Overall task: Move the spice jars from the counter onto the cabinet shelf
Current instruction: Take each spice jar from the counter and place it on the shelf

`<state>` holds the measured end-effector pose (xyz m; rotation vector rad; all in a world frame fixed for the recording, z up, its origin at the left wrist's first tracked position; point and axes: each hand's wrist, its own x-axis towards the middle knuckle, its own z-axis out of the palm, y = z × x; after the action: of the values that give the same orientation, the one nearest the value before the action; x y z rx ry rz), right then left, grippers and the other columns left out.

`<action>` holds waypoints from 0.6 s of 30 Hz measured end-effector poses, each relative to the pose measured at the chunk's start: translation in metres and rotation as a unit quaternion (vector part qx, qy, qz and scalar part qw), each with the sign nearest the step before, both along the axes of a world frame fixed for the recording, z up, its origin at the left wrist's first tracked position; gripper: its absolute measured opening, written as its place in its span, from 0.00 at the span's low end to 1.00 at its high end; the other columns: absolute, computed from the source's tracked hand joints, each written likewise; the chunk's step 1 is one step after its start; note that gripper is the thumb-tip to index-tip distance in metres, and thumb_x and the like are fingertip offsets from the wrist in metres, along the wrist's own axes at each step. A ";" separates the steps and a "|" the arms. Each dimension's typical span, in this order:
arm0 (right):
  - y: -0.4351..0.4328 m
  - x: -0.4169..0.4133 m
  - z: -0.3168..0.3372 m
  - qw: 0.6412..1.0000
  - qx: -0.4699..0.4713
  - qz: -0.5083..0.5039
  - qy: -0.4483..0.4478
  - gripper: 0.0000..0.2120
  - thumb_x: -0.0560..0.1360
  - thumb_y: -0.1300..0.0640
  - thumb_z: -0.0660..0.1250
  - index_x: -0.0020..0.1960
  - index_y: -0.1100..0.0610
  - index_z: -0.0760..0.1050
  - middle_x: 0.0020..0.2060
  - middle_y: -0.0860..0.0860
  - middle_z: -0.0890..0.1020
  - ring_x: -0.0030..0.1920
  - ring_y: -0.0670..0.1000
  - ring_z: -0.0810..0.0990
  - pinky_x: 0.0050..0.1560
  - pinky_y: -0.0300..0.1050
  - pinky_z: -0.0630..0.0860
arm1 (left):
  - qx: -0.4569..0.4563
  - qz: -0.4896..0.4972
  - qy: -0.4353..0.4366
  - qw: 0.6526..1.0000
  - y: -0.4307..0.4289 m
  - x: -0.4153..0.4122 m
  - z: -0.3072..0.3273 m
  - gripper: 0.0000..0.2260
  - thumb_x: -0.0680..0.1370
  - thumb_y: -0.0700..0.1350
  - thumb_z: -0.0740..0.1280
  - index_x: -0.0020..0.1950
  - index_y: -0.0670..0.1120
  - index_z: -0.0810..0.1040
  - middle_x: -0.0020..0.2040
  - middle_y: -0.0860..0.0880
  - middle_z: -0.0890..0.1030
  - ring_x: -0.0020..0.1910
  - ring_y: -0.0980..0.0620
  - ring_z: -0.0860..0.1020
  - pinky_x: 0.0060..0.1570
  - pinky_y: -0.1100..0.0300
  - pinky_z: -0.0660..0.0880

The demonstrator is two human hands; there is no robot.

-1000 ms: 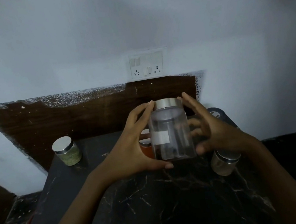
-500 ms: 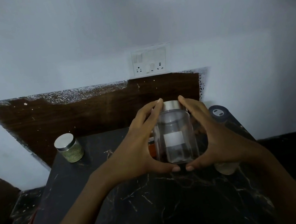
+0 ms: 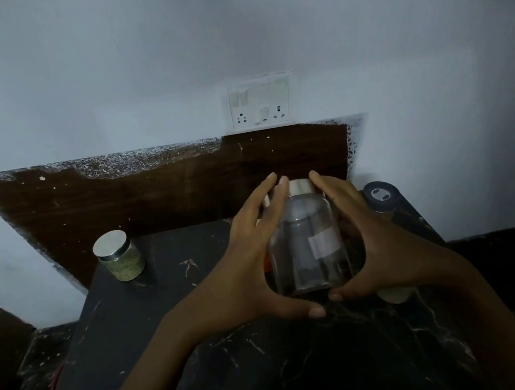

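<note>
Glass is smooth: your left hand (image 3: 253,262) and right hand (image 3: 383,242) clasp the clear jar (image 3: 308,254), fingers (image 3: 266,193) wrapped round it; a loosened hold could drop it onto the tabletop (image 3: 206,352).

**No readable text in view**

The label (image 3: 323,243) on the side of the jar (image 3: 308,274) is a pale patch, too blurred to make out any letters. The socket plate (image 3: 260,102) on the wall has no legible markings. The dark lid (image 3: 381,194) at right shows two pale oval marks, not text. No brands or numbers can be read.
</note>
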<state>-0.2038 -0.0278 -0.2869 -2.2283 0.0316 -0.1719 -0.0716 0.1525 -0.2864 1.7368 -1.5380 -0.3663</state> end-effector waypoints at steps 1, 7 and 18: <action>0.001 0.000 0.000 1.000 -0.005 -0.004 -0.002 0.60 0.56 0.54 0.81 0.68 0.34 0.39 0.63 0.24 0.45 0.57 0.16 0.51 0.50 0.15 0.60 | -0.007 0.008 -0.012 1.000 -0.001 -0.001 -0.001 0.56 0.61 0.57 0.78 0.76 0.59 0.41 0.76 0.59 0.41 0.76 0.56 0.45 0.70 0.46 0.64; -0.007 -0.003 0.003 0.999 0.034 0.008 0.014 0.64 0.54 0.52 0.82 0.70 0.31 0.39 0.69 0.24 0.45 0.68 0.28 0.54 0.58 0.21 0.63 | -0.059 0.019 0.091 0.994 0.001 0.001 -0.005 0.52 0.61 0.46 0.80 0.76 0.51 0.50 0.74 0.54 0.50 0.74 0.59 0.54 0.63 0.59 0.72; 0.000 0.003 0.002 0.999 -0.024 0.029 0.032 0.60 0.57 0.52 0.81 0.69 0.34 0.38 0.65 0.26 0.46 0.61 0.19 0.51 0.52 0.15 0.58 | -0.004 0.022 -0.029 0.999 0.002 -0.005 -0.009 0.55 0.61 0.61 0.75 0.76 0.58 0.42 0.75 0.61 0.37 0.75 0.57 0.41 0.71 0.51 0.58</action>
<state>-0.2011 -0.0279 -0.2853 -2.2798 -0.0014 -0.0709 -0.0766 0.1540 -0.2949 1.7849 -1.5383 -0.2893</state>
